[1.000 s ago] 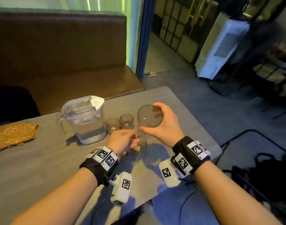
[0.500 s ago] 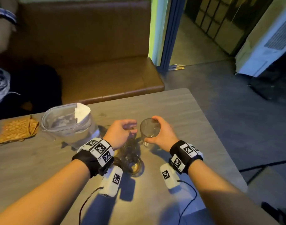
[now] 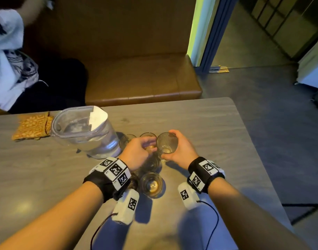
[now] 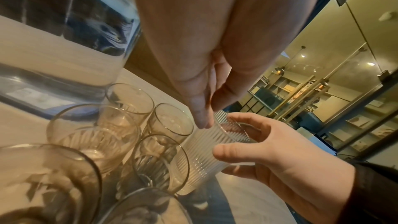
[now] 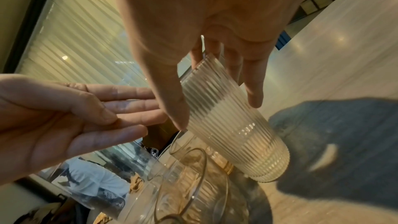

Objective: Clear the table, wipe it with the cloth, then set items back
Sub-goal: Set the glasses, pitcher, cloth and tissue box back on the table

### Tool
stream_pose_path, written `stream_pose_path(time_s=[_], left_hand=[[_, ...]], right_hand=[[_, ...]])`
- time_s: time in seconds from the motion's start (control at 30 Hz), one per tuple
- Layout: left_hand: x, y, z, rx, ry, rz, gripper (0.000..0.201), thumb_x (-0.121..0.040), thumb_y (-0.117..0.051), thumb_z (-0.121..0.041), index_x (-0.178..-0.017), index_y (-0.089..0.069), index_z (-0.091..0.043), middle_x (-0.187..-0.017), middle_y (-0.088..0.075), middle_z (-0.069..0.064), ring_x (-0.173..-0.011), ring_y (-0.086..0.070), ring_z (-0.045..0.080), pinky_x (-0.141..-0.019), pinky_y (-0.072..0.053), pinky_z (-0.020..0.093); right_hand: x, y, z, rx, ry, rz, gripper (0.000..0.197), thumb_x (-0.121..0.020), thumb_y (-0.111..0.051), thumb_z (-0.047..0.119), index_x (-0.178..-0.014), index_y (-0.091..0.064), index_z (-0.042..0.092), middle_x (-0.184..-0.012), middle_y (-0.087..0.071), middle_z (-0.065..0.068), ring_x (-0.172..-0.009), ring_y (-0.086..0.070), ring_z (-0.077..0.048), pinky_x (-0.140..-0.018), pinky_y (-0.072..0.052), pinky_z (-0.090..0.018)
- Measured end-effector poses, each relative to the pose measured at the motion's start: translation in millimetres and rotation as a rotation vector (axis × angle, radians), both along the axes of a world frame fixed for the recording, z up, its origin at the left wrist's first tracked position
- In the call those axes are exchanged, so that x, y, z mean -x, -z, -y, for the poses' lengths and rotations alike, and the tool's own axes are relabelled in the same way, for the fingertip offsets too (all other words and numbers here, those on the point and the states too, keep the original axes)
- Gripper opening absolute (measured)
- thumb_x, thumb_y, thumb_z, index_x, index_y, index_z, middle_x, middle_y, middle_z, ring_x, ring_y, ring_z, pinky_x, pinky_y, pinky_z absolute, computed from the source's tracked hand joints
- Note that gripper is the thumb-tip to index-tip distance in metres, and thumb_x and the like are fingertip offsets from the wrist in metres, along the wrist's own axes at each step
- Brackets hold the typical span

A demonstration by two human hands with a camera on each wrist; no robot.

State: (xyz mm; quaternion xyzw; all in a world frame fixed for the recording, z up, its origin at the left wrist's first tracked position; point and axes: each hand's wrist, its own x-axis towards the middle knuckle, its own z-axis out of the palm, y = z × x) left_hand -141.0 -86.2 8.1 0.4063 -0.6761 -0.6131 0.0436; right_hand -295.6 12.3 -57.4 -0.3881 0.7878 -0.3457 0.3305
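Observation:
My right hand (image 3: 179, 148) grips a ribbed clear glass (image 3: 166, 144) at the right side of a cluster of several empty glasses (image 3: 151, 184) on the grey table (image 3: 208, 127). The ribbed glass (image 5: 232, 125) is tilted, with its base low beside the others; whether it touches the table I cannot tell. My left hand (image 3: 140, 148) hovers over the cluster with straight fingers (image 5: 120, 108) and holds nothing. One fingertip (image 4: 202, 120) touches the ribbed glass (image 4: 206, 152) near its rim. The folded orange patterned cloth (image 3: 31, 127) lies at the far left.
A large clear water pitcher (image 3: 86, 130) with a white spout lid stands just left of the glasses. A brown bench (image 3: 142, 82) runs behind the table, and a person in a white shirt (image 3: 8, 60) sits on it at the left. The table's right edge borders the floor.
My right hand has brought the ribbed glass down from a raised, tipped hold to the side of the cluster. My left hand has slid forward over the glasses. The view has tilted down.

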Motion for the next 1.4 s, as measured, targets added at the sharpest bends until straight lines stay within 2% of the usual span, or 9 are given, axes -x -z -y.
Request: stream_pose_path(time_s=[0.2,0.37,0.5,0.63,0.93,1.1,1.23,1.33,1.4], left_hand=[[-42,-3,-5,0.388,0.111,0.116,0.051,-0.086,-0.071,-0.024,-0.134,-0.054,-0.025,-0.123,-0.060,-0.010,-0.112,-0.057,0.006,-0.098,-0.049,0.030],[-80,23,-34,0.757,0.721,0.344,0.068,-0.079,-0.058,-0.064,-0.138,-0.046,-0.034,-0.146,-0.043,-0.002,-0.126,-0.049,0.021,-0.102,-0.047,0.038],[-75,41,-48,0.929,0.882,0.447,0.048,-0.066,-0.077,-0.055,-0.109,-0.065,-0.037,-0.119,-0.065,-0.004,-0.099,-0.067,0.021,-0.078,-0.057,0.035],[-72,51,-50,0.926,0.899,0.509,0.039,-0.098,-0.047,-0.041,-0.135,-0.052,-0.027,-0.144,-0.045,0.000,-0.129,-0.044,0.027,-0.104,-0.039,0.041],[-77,59,-51,0.922,0.867,0.507,0.041,-0.100,-0.042,-0.042,-0.135,-0.054,-0.024,-0.145,-0.046,-0.002,-0.138,-0.035,0.024,-0.112,-0.028,0.038],[-80,57,-51,0.917,0.819,0.438,0.036,-0.095,-0.055,-0.040,-0.126,-0.063,-0.024,-0.133,-0.059,0.000,-0.129,-0.050,0.026,-0.108,-0.038,0.041],[-86,56,-50,0.989,0.836,0.463,0.037,-0.069,-0.085,-0.038,-0.104,-0.073,-0.032,-0.107,-0.070,-0.007,-0.104,-0.067,0.019,-0.085,-0.055,0.035],[-90,57,-50,1.010,0.906,0.485,0.043,-0.089,-0.065,-0.019,-0.131,-0.059,-0.021,-0.142,-0.052,0.002,-0.139,-0.040,0.027,-0.115,-0.029,0.043],[-93,55,-49,1.080,0.906,0.482,0.043,-0.095,-0.055,-0.019,-0.137,-0.052,-0.020,-0.149,-0.043,0.003,-0.145,-0.028,0.025,-0.119,-0.018,0.039]], right_hand=[[1,-5,-14,0.024,-0.065,-0.012,0.114,-0.061,-0.089,0.044,-0.149,-0.016,0.041,-0.151,-0.031,0.004,-0.135,-0.038,-0.019,-0.107,-0.042,-0.042],[1,-8,-26,0.064,0.018,0.004,0.102,-0.066,-0.087,0.041,-0.146,-0.025,0.039,-0.136,-0.045,0.006,-0.121,-0.050,-0.014,-0.103,-0.047,-0.043],[-5,-7,-25,0.087,0.038,0.014,0.096,-0.068,-0.087,0.032,-0.145,-0.029,0.038,-0.134,-0.047,0.006,-0.116,-0.053,-0.013,-0.100,-0.049,-0.041],[-5,-6,-24,0.078,0.040,-0.013,0.094,-0.068,-0.087,0.036,-0.143,-0.030,0.040,-0.133,-0.048,0.005,-0.113,-0.055,-0.013,-0.098,-0.051,-0.038],[-10,-4,-25,0.067,0.044,-0.031,0.092,-0.071,-0.085,0.036,-0.145,-0.029,0.036,-0.138,-0.044,0.001,-0.118,-0.051,-0.016,-0.100,-0.049,-0.038],[-11,-5,-27,0.054,0.026,-0.055,0.092,-0.073,-0.084,0.034,-0.146,-0.029,0.034,-0.138,-0.042,0.001,-0.121,-0.049,-0.017,-0.102,-0.048,-0.038],[-15,-8,-28,0.034,0.017,-0.079,0.095,-0.072,-0.084,0.035,-0.147,-0.026,0.033,-0.141,-0.038,0.001,-0.128,-0.043,-0.018,-0.106,-0.043,-0.040],[-25,-17,-28,0.027,0.035,-0.145,0.095,-0.072,-0.084,0.038,-0.147,-0.025,0.034,-0.144,-0.031,0.002,-0.133,-0.033,-0.019,-0.107,-0.036,-0.038],[-34,-27,-26,0.050,0.064,-0.219,0.091,-0.074,-0.082,0.038,-0.146,-0.027,0.033,-0.147,-0.027,0.002,-0.136,-0.027,-0.020,-0.109,-0.033,-0.037]])
